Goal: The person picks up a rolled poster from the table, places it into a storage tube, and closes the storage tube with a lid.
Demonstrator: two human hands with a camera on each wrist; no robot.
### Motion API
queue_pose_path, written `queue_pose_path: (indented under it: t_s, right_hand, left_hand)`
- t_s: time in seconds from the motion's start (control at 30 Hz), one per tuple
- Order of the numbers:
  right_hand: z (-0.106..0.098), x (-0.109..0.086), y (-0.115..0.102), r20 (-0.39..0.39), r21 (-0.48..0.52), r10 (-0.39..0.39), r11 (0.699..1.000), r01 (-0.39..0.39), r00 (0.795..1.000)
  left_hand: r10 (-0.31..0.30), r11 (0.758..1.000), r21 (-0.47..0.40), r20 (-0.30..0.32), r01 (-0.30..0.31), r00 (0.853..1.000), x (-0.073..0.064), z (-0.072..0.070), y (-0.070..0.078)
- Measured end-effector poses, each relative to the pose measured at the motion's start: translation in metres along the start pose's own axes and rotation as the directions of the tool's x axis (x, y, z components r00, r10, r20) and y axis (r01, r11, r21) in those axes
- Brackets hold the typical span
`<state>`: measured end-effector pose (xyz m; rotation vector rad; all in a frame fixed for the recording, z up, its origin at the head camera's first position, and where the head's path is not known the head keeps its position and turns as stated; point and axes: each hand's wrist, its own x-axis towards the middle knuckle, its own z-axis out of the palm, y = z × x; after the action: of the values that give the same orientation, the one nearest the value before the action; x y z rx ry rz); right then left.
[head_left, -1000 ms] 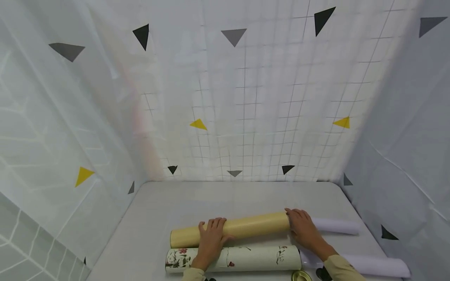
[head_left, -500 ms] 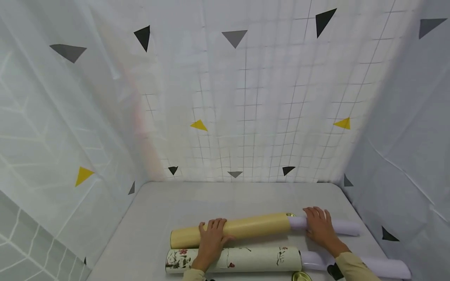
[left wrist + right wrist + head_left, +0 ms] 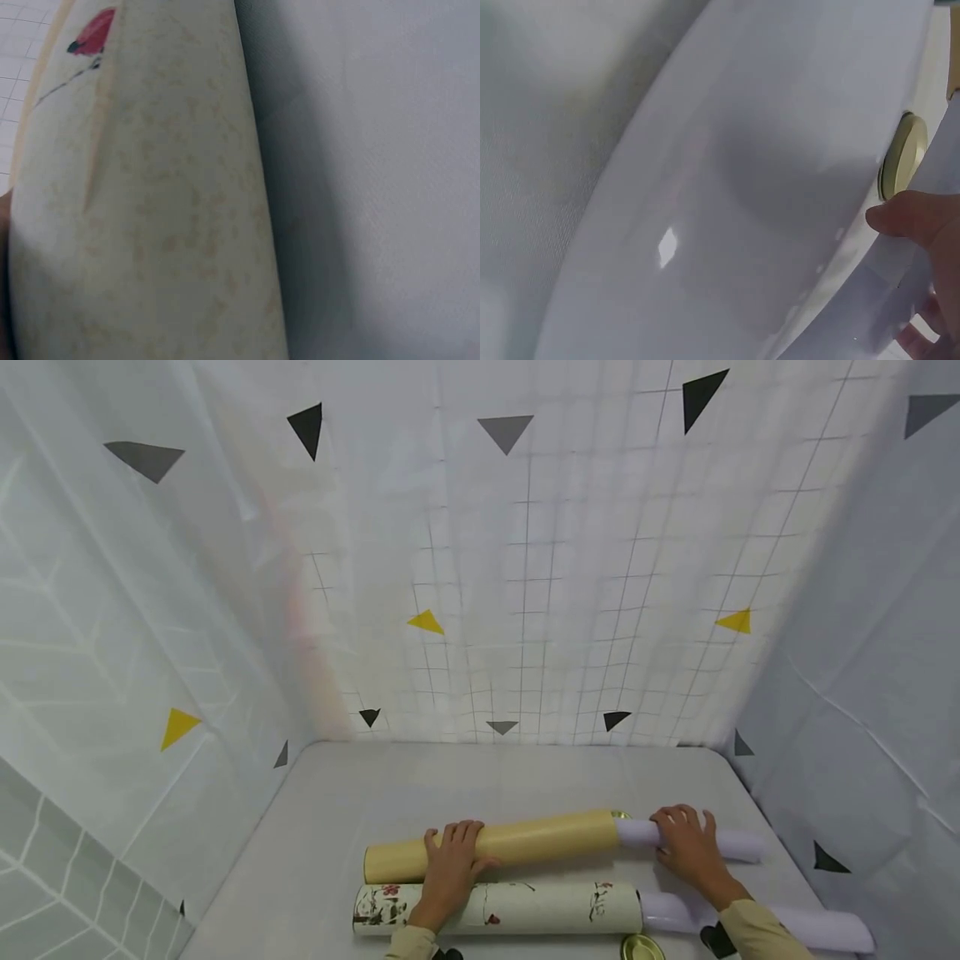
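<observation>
My left hand [image 3: 452, 868] grips a yellow cardboard tube [image 3: 551, 839] from above, near its middle. At the tube's right end a glossy lavender rolled sheet [image 3: 636, 832] sticks out. My right hand [image 3: 688, 850] holds this roll, thumb on its near side in the right wrist view. Nearer to me lies a white floral tube [image 3: 555, 908], which fills much of the left wrist view. A second lavender roll [image 3: 817, 928] extends from its right end and looms large in the right wrist view.
One round gold lid [image 3: 642, 947] lies at the front, by the floral tube's right end. Another gold lid [image 3: 621, 814] is partly hidden behind the yellow tube. White sheeting [image 3: 562, 568] with triangle marks surrounds the pale table [image 3: 487, 777].
My right hand has moved right from the yellow tube's end onto the lavender roll, uncovering the stretch beside the tube and the lid behind. My left hand stays on the tube.
</observation>
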<state>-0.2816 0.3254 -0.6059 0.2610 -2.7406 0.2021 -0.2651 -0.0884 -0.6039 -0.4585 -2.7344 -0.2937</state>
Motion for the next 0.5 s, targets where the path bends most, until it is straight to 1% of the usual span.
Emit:
queue_pose_path:
  t_s: [0.13,0.3,0.5]
  right_hand:
    - [-0.002,0.005,-0.007,0.017,-0.017,-0.007,1.000,0.007,1.000]
    - [-0.003,0.012,-0.015,0.021,-0.015,-0.036,0.999,0.036,0.999]
    - [-0.001,0.015,-0.025,0.026,0.000,-0.052,0.999,0.052,0.998]
  left_hand:
    - [-0.010,1.000,-0.005,0.020,0.010,1.000,0.001,-0.003,0.001]
    - [-0.019,1.000,-0.014,0.021,0.020,1.000,0.002,-0.005,0.001]
    - [-0.019,1.000,-0.006,0.029,0.019,0.999,0.001,-0.001,0.000]
